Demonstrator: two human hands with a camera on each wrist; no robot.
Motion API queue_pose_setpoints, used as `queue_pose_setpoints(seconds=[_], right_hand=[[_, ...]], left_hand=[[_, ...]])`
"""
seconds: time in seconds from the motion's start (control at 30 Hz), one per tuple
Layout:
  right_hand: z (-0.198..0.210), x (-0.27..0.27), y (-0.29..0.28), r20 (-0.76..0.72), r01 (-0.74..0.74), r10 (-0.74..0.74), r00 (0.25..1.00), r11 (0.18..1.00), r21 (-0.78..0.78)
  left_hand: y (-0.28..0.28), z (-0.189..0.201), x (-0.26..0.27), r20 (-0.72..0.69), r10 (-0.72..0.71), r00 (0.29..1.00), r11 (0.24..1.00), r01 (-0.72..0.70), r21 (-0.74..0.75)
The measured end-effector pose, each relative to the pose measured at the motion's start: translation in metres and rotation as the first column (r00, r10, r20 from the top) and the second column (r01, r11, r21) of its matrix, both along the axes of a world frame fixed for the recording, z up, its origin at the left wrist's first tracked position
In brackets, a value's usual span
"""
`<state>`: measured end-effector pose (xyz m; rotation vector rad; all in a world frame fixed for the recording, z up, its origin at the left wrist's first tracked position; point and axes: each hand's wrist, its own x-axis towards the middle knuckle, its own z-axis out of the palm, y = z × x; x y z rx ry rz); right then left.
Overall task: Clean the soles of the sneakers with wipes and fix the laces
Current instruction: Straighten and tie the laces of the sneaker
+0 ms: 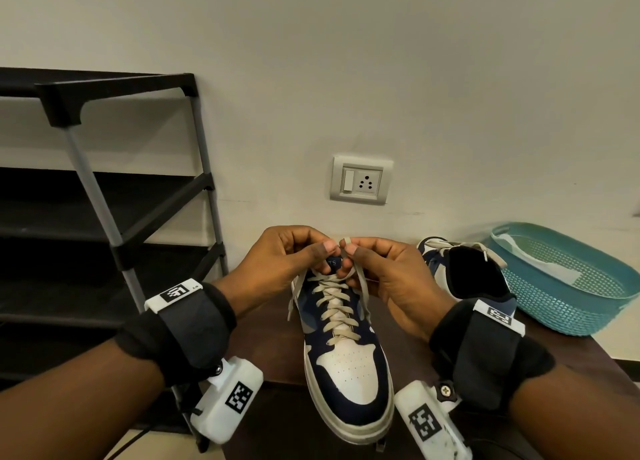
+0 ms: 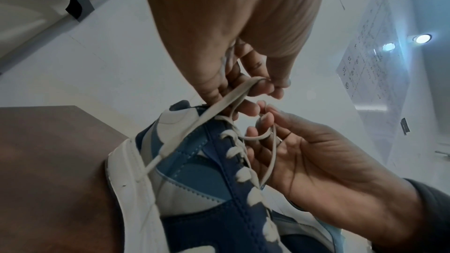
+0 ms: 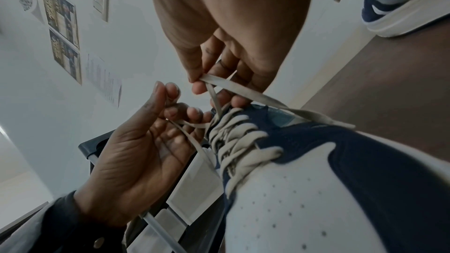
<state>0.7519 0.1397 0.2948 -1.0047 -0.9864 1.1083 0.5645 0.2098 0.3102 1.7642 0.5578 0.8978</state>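
A navy and white sneaker (image 1: 349,366) stands on the dark brown table (image 1: 270,338), toe towards me. Its beige laces (image 1: 334,304) are threaded up to the top eyelets. Both hands meet above the tongue. My left hand (image 1: 323,252) pinches one lace strand between thumb and fingers, seen close in the left wrist view (image 2: 265,84). My right hand (image 1: 349,252) pinches the other strand (image 3: 197,82), and a thin loop runs round its fingers (image 2: 263,136). Loose lace ends hang down both sides of the sneaker.
The second sneaker (image 1: 460,269) lies behind my right hand, laces loose. A teal mesh basket (image 1: 568,307) with a white sheet (image 1: 550,269) in it sits at the right. A black shoe rack (image 1: 104,200) stands at the left. A wall socket (image 1: 362,179) is behind.
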Motion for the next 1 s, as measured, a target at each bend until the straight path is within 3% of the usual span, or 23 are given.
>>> queue_pose_setpoints(seconds=[0.17,0.33,0.67,1.0], right_hand=[[-0.006,-0.007,0.004,-0.201,-0.071,0.062,0.978,0.997,-0.036],[-0.005,-0.015,0.018,-0.244,-0.055,0.041,0.969,0.997,-0.048],[0.013,-0.007,0.016,-0.074,-0.027,0.031,0.997,0.998,0.048],[0.013,-0.011,0.013,0.039,0.021,-0.025,0.999,0.996,0.092]], left_hand=[[0.006,-0.002,0.003,-0.009,0.024,1.0,1.0,-0.024,-0.003],[0.017,0.001,0.003,0.015,0.105,0.994,0.993,-0.104,-0.05],[0.012,0.006,-0.008,0.074,0.127,0.989,0.992,-0.125,-0.029],[0.003,0.006,-0.005,0.069,0.065,0.996,0.994,-0.059,-0.091]])
